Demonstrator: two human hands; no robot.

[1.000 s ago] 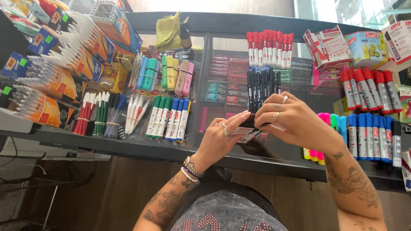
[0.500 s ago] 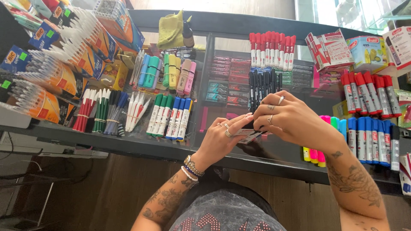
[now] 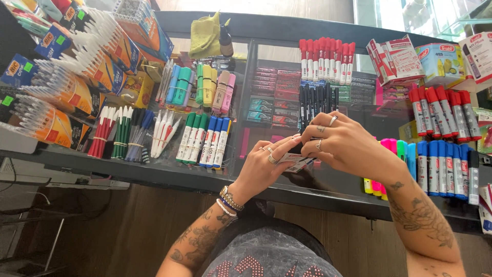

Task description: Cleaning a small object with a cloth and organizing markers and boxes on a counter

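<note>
Left hand (image 3: 264,166) and right hand (image 3: 341,143) meet above glass bench (image 3: 154,172), fingers curled, each grip pinching small grey-white packet (image 3: 294,161).

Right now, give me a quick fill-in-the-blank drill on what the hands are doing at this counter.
1. Both hands hold a small flat ____ item between them.
2. The left hand wears ____ at the wrist.
3. The markers beyond the right hand have ____ caps.
Missing: white; bracelets; red
</note>
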